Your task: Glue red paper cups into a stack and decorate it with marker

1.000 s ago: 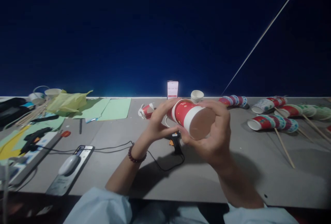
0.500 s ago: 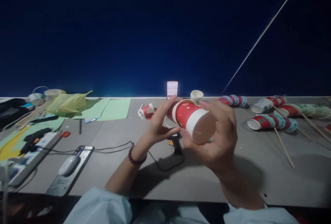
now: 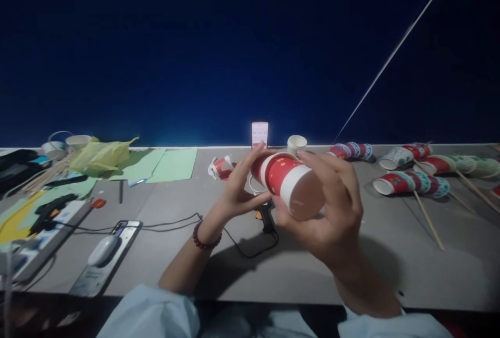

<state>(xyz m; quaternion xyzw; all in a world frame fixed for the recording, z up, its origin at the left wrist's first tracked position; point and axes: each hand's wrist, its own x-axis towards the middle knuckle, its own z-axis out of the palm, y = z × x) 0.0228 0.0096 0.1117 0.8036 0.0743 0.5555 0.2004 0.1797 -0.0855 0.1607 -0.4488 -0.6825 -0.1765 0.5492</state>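
Just above the table, my right hand grips a red and white paper cup around its base end. Its pale bottom is turned toward me. My left hand curls round another red paper cup behind it. The two cups meet end to end on a slant; the exact join is partly hidden by my fingers. Below the cups lies a black glue gun with an orange trigger, its front hidden. A white ring-like piece shows between my left thumb and fingers.
To the right lie several joined paper cups with wooden sticks. A lit phone and white cups stand at the back. A cut red cup, green paper, a power strip and a cable are left.
The front cup has turned and shifted very slightly, with my right hand moving a little to the right. My left hand keeps its hold on the rear cup.
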